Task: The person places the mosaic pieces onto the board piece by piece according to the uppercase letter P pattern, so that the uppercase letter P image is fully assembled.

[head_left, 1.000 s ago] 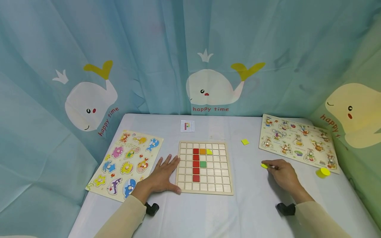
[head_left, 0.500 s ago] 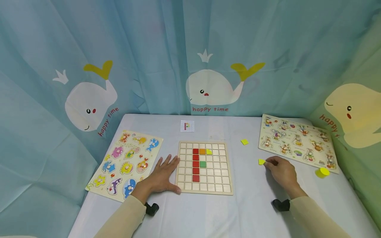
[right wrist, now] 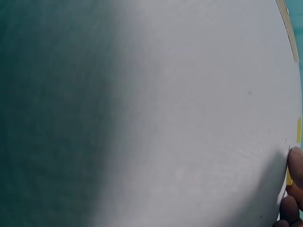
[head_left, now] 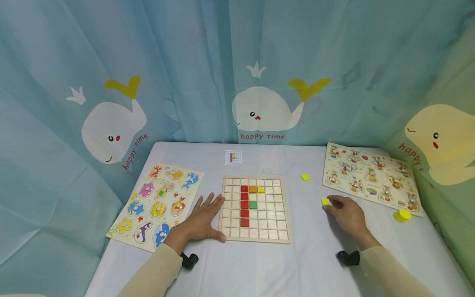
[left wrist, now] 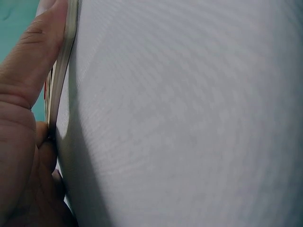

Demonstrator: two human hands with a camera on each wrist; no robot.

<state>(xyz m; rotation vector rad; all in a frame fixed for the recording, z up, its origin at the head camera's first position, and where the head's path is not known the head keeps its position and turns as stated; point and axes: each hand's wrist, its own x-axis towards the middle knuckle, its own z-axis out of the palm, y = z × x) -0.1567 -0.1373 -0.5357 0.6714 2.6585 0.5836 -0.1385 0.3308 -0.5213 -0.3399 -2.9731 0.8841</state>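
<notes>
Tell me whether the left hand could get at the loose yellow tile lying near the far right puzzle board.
Probably not easily. The left hand lies flat against the grid board, which sits between it and the yellow tile. The right hand, pinching another yellow piece, is far nearer.

The square grid board (head_left: 254, 209) looks like pale wood, smooth and matt, and so do its red, orange and green square tiles (head_left: 244, 205). The small yellow square tile (head_left: 325, 201) at the right hand (head_left: 346, 214) looks smooth and flat. The white table cover (head_left: 259, 264) looks like matt woven cloth with a fine weave. The two picture puzzle boards (head_left: 157, 203) look like printed wood with a slight shine. The blue whale curtain (head_left: 237, 70) looks like thin, soft cloth.
</notes>
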